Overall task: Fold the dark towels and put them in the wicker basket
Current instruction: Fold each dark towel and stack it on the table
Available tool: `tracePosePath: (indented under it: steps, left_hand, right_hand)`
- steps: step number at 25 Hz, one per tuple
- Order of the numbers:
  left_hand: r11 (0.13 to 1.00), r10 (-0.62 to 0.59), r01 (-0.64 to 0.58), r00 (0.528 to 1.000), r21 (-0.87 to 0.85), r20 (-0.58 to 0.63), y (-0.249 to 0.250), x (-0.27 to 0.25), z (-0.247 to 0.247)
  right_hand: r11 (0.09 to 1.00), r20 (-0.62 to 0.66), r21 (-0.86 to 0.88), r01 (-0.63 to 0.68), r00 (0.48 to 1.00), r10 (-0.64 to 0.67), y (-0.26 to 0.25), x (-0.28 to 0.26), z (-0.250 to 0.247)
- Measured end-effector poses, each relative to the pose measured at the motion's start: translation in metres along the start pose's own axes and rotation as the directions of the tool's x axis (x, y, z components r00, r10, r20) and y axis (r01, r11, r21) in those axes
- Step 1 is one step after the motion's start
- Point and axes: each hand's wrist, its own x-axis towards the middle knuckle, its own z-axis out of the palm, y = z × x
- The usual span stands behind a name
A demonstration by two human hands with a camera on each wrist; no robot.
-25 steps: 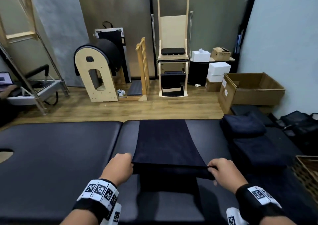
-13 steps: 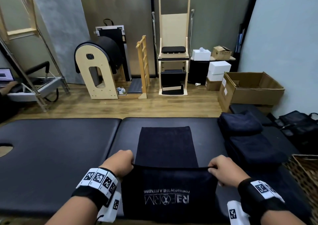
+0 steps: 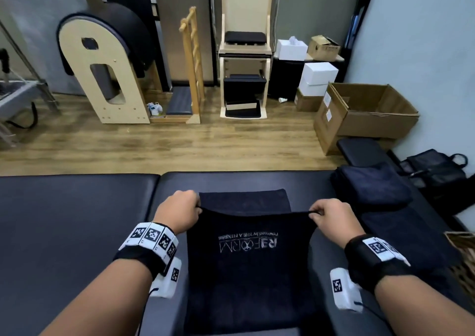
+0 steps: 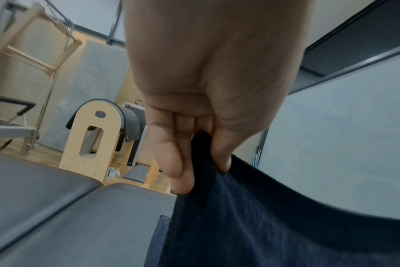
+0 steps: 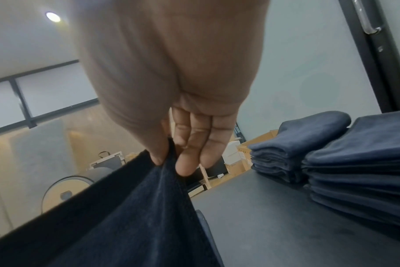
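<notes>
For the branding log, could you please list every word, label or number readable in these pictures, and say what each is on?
"REFORM": on the towel, upside down to the camera, a round emblem in place of the O.
"powered by THE A FITNESS": smaller line on the same towel, partly blurred, so uncertain.
Cardboard box labels: too small to read.
Wristband squares: coded patterns, no words.

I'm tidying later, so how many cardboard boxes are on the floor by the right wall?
2 brown ones that I can make out: a large open cardboard box against the right wall, and a small closed box left of it, under the white boxes. Others may be hidden.
</notes>
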Motion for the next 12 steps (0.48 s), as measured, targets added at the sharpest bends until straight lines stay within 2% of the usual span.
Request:
tracePosePath:
  steps: [6, 12]
  left_hand:
    - [1.000, 0.024, -0.021, 0.993, -0.021, 0.116, -0.026, 0.090, 0.014]
    - [0.999, -0.024, 0.028, 0.988, -0.022, 0.151, -0.039, 0.149, 0.045]
  right_hand:
    - [0.995, 0.033, -0.053, -0.086, 0.996, 0.088, -0.020, 0.073, 0.021]
    - [0.994, 0.123, -0.102, -0.035, 0.991, 0.048, -0.012, 0.138, 0.053]
